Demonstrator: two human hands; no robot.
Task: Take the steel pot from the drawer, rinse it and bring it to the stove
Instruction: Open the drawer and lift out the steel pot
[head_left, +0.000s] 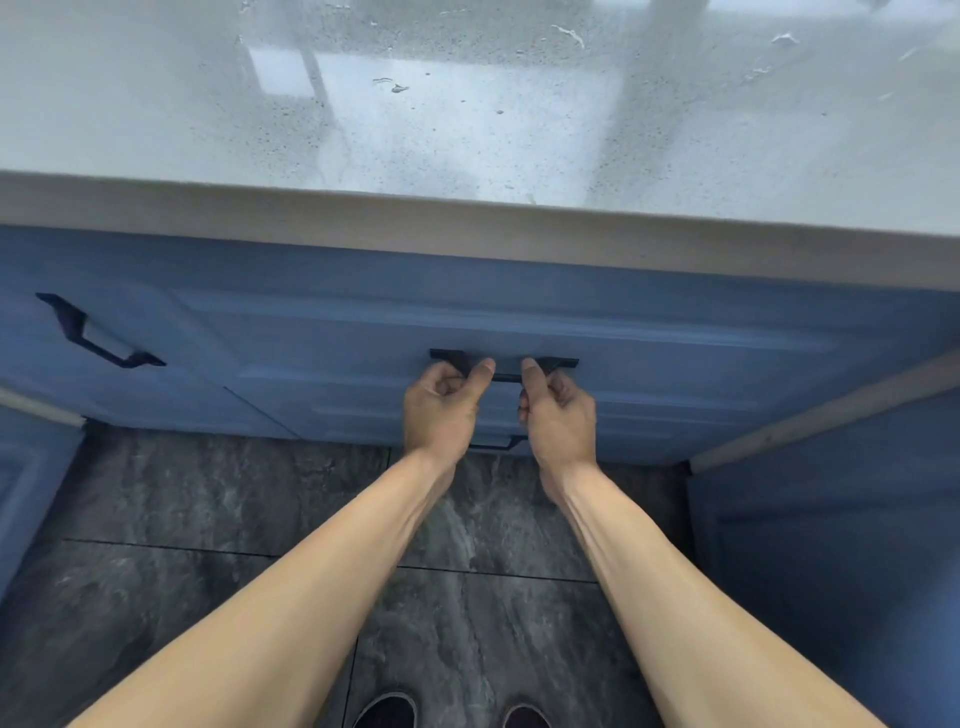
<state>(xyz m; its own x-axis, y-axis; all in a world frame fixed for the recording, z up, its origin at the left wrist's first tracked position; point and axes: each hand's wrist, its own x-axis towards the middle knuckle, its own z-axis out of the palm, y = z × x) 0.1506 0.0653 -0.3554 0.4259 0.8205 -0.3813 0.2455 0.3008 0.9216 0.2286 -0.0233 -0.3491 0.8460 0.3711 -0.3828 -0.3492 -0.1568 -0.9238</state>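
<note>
Gripping the black handle (506, 370) of the blue drawer (649, 358), the left hand (441, 410) and right hand (561, 415) curl their fingers around it, side by side. The drawer sits closed beneath the pale countertop (467, 130); the steel pot is out of sight.

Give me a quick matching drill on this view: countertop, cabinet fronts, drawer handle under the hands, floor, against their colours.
Things:
1. countertop
2. cabinet fronts
3. drawer handle
4. floor

Colours:
A. black
B. dark grey, marbled
C. blue
D. pale speckled grey

Pairs: 1-D, 2-C, 3-A, 4-B.

The left hand and the right hand are both curled on that handle; the drawer looks closed.
</note>
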